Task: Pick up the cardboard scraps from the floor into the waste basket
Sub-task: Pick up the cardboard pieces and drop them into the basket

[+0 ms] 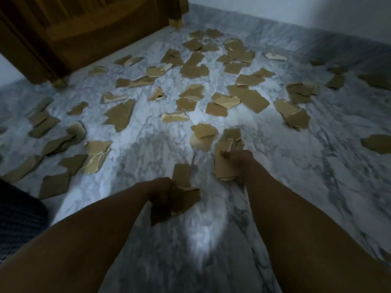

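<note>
Several torn brown cardboard scraps [119,116] lie scattered over the grey-white marble floor [285,176]. My left hand [163,192] grips a bunch of scraps [183,190] low in the middle of the view. My right hand [238,160] holds a stack of scraps [224,163], thumb across the top piece, just above the floor. More loose scraps [204,136] lie right beyond that stack. No waste basket is in view.
A wooden piece of furniture [84,28] with two legs stands at the back left. A white wall [296,9] with a grey skirting runs along the back right. A dark blue fabric object [19,218] sits at the left edge.
</note>
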Demonstrator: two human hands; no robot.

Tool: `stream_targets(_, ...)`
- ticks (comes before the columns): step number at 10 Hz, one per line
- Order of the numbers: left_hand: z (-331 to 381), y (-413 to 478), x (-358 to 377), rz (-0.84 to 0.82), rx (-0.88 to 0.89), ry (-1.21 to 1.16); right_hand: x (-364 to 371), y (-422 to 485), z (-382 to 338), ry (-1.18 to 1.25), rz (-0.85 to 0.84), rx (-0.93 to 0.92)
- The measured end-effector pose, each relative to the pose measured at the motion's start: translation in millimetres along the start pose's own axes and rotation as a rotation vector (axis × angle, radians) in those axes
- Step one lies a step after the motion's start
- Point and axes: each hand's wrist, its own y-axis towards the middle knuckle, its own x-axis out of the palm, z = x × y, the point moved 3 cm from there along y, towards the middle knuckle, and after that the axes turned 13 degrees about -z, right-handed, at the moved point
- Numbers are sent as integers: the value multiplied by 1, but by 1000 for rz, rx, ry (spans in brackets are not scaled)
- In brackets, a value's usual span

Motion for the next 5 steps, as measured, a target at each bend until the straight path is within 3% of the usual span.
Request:
stream_targets(1,-9,-4,-4,-43,81,-219,20,-8,20,-80,-37,38)
stream_targets(2,0,7,-10,169,34,-268,32,-11,31,-166,-48,55)
stream_targets(3,28,10,0,290,-77,-164,31,-13,27,-177,-18,41)
stream_targets(5,13,32,-11,415,-30,-522,43,1,-11,-391,42,-127)
